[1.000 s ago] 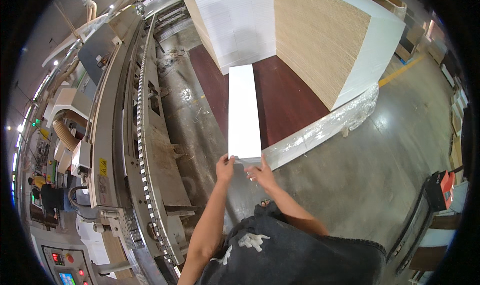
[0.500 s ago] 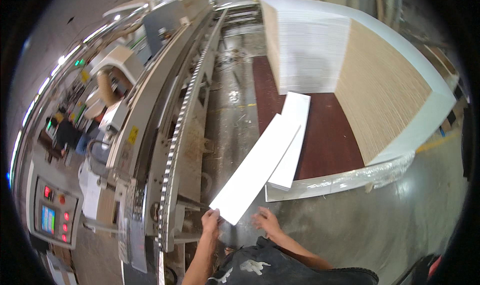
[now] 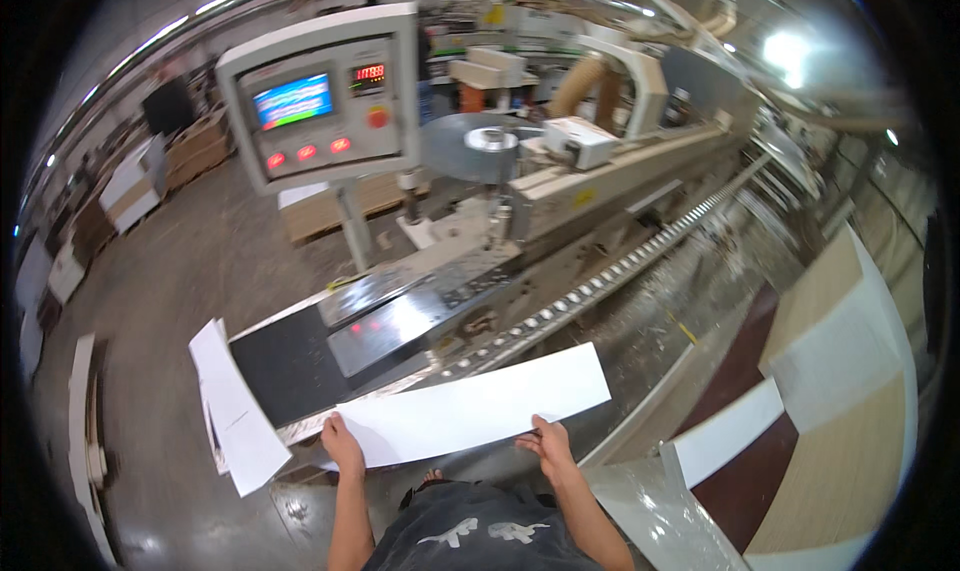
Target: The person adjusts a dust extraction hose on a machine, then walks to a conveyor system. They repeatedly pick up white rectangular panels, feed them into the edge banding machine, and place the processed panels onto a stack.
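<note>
While gripped at its near edge, white panel (image 3: 470, 408) in both hands: left hand (image 3: 343, 443), right hand (image 3: 549, 447).

Floor: grey concrete (image 3: 200, 261), seen across the left of the frame.
Machine: a long conveyor line (image 3: 600, 271) is run diagonally through the centre.
Control panel: a lit screen box (image 3: 320, 96) is mounted at upper left.
Light: ceiling lamps (image 3: 785, 49) are seen at upper right.
Stock: stacked boards (image 3: 850, 391) are piled at lower right.

A long panel (image 3: 470, 411) lay crosswise before the person, its left end at the left hand (image 3: 343, 445) and its near edge at the right hand (image 3: 549, 447). Beyond it ran the machine's roller track (image 3: 600, 281), with the control console (image 3: 320, 96) behind. Loose sheets (image 3: 235, 411) lay left; stacked boards (image 3: 850, 371) stood right.
</note>
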